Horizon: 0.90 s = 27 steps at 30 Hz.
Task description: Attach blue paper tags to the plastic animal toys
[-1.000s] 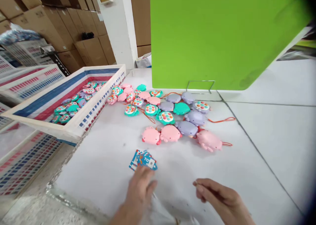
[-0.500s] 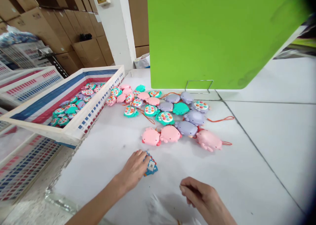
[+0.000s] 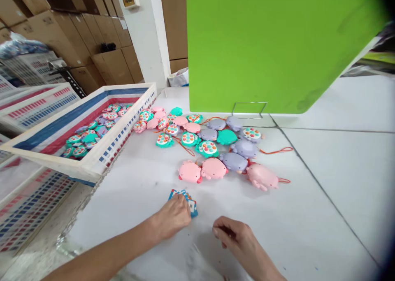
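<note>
My left hand (image 3: 175,216) is closed at the near side of a small pile of blue printed cards (image 3: 193,207), covering part of it. Its fingertips are curled under, so I cannot see whether a card is between them. To the right, my right hand (image 3: 239,242) is closed in a pinch just above the white table; anything in its fingers is too small or hidden to make out. Beyond the cards lie two pink animal-shaped toys (image 3: 214,168). Several purple toys (image 3: 234,162) and turquoise toys with coloured dots (image 3: 207,148) form a group behind them, some with orange cord loops.
A white plastic basket (image 3: 92,159) with a striped lining stands at the left, holding more toys. A large green panel (image 3: 247,46) rises behind the group, with a wire stand (image 3: 249,103) at its foot. Cardboard boxes (image 3: 117,65) are stacked in the background.
My left hand has drawn nearer to me and to the right over the cards, its fingers more curled, uncovering more of the pile's far side. My right hand has shifted left, toward it.
</note>
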Each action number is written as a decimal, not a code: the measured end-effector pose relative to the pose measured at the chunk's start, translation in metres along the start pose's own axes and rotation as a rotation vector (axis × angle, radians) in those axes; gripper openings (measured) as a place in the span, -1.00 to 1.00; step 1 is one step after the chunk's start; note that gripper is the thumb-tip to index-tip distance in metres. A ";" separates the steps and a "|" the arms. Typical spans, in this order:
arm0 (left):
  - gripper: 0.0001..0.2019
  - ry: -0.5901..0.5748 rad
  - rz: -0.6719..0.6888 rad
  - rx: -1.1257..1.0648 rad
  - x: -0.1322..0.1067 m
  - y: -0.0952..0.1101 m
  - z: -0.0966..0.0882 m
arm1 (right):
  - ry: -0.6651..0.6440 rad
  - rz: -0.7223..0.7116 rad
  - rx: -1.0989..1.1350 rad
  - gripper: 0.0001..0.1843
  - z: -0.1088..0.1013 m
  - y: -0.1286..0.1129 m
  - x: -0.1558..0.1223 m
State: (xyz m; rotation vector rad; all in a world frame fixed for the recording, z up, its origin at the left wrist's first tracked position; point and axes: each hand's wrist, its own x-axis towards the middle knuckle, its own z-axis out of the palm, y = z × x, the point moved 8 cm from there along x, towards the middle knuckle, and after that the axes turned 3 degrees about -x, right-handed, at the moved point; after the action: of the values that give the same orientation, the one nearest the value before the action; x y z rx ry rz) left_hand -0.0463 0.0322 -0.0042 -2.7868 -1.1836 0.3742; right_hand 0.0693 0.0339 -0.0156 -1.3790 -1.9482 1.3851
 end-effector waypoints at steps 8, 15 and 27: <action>-0.78 0.140 -0.304 -0.399 -0.010 -0.035 -0.011 | 0.098 0.011 0.096 -0.74 -0.010 0.002 -0.003; -0.86 0.326 -0.554 -1.370 -0.019 -0.040 -0.021 | 0.273 -0.102 0.052 -0.73 -0.025 -0.037 -0.003; -0.84 0.543 -0.719 -1.986 -0.015 -0.015 -0.024 | 0.436 -0.181 -0.014 -0.74 -0.043 -0.053 -0.011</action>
State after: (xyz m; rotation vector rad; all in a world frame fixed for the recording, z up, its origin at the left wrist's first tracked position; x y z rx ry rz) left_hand -0.0604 0.0324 0.0245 -2.0428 -2.9376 -2.5868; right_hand 0.0803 0.0438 0.0516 -1.3373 -1.7411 0.8991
